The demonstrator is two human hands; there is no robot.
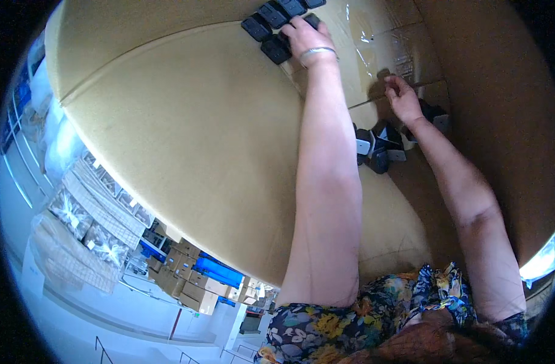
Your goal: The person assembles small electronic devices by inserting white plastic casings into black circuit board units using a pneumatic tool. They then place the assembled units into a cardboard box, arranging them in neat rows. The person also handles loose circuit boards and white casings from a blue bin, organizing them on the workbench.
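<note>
While apparently setting out the rows of black blocks (pixel 272 14), reaching over their near right end with the left hand (pixel 307 41), with curled fingers, closure on a block impossible to tell. Right of the rows, closer to the body, holding the right hand (pixel 403 104) parted, seemingly empty, beside loose black pieces (pixel 380 161). Next, probably calling for squaring up, then releasing.

Black parts (pixel 276 50) on brown cardboard (pixel 352 82)
</note>
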